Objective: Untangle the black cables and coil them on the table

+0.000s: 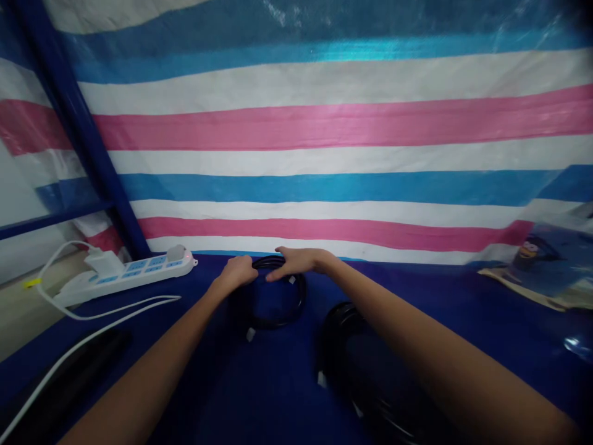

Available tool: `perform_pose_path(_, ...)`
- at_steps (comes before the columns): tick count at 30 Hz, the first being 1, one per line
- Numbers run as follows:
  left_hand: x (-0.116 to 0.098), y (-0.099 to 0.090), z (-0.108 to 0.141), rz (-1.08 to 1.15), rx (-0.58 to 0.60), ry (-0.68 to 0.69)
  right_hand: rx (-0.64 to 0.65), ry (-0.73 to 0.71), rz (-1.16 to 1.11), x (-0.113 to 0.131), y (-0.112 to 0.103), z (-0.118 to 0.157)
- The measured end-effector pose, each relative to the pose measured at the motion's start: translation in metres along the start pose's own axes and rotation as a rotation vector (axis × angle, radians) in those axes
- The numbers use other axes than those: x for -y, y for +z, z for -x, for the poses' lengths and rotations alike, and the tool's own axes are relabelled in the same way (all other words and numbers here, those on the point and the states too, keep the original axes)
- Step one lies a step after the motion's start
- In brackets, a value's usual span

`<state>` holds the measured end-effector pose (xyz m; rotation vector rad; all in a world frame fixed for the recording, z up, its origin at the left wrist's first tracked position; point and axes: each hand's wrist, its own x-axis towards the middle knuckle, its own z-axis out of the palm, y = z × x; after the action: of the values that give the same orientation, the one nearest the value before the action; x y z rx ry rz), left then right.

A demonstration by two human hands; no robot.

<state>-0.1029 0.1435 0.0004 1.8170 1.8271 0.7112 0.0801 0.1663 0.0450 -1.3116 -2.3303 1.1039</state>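
A small coil of black cable [278, 322] with white tags lies on the blue surface [259, 395] near the striped sheet. My left hand [239, 271] is closed around the coil's upper left edge. My right hand [295, 262] is over the coil's upper right part, thumb and fingers spread apart; whether it touches the cable is unclear. A larger coil of black cable [336, 327], also with white tags, lies nearer me, partly hidden under my right forearm.
At the left are a white power strip [134, 275] with a plugged-in adapter, a white cord [97, 334] and a dark long object [69, 371]. A plastic package [551, 259] lies at the right. Behind hangs a striped sheet [324, 133] beside a blue post [92, 142].
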Motion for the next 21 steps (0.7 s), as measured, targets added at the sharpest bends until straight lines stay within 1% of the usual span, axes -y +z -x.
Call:
perform_pose_path(2, -0.01, -0.007, 0.008, 0.099, 0.057, -0.004, -0.038, -0.017, 0.032, -0.001, 0.003, -0.002)
perform_pose_path(3, -0.017, -0.014, 0.013, 0.15, 0.083, -0.001, -0.076, -0.046, 0.024, 0.0, 0.004, 0.0)
perform_pose_path(4, -0.026, -0.024, 0.02, 0.204, 0.095, 0.02, -0.11, -0.087, 0.003, 0.004, 0.002, 0.004)
perform_pose_path(6, -0.049, -0.046, 0.034, 0.298, 0.065, 0.099, -0.156, -0.217, -0.058, 0.015, -0.005, 0.018)
perform_pose_path(7, -0.061, -0.057, 0.041, 0.333, 0.019, 0.154, -0.181, -0.302, -0.082, 0.022, -0.01, 0.028)
perform_pose_path(8, -0.073, -0.065, 0.048, 0.348, -0.07, 0.232, -0.219, -0.387, -0.096, 0.028, -0.016, 0.037)
perform_pose_path(9, -0.083, -0.071, 0.053, 0.317, -0.164, 0.311, -0.271, -0.461, -0.096, 0.033, -0.021, 0.046)
perform_pose_path(10, -0.091, -0.072, 0.056, 0.271, -0.266, 0.397, -0.327, -0.515, -0.083, 0.036, -0.027, 0.054)
perform_pose_path(11, -0.096, -0.07, 0.058, 0.213, -0.354, 0.481, -0.378, -0.54, -0.059, 0.036, -0.031, 0.06)
perform_pose_path(12, -0.099, -0.063, 0.058, 0.16, -0.412, 0.556, -0.408, -0.539, -0.027, 0.033, -0.035, 0.065)
perform_pose_path(13, -0.099, -0.054, 0.057, 0.129, -0.439, 0.621, -0.412, -0.526, 0.006, 0.027, -0.037, 0.068)
perform_pose_path(14, -0.098, -0.042, 0.054, 0.118, -0.432, 0.666, -0.398, -0.511, 0.043, 0.018, -0.037, 0.07)
perform_pose_path(15, -0.095, -0.03, 0.051, 0.119, -0.397, 0.69, -0.377, -0.49, 0.074, 0.008, -0.037, 0.072)
perform_pose_path(18, -0.088, 0.002, 0.042, 0.127, -0.279, 0.677, -0.334, -0.401, 0.098, -0.021, -0.035, 0.073)
perform_pose_path(19, -0.086, 0.009, 0.039, 0.128, -0.263, 0.67, -0.325, -0.37, 0.086, -0.029, -0.035, 0.074)
perform_pose_path(21, -0.084, 0.018, 0.034, 0.129, -0.266, 0.665, -0.292, -0.325, 0.054, -0.041, -0.036, 0.073)
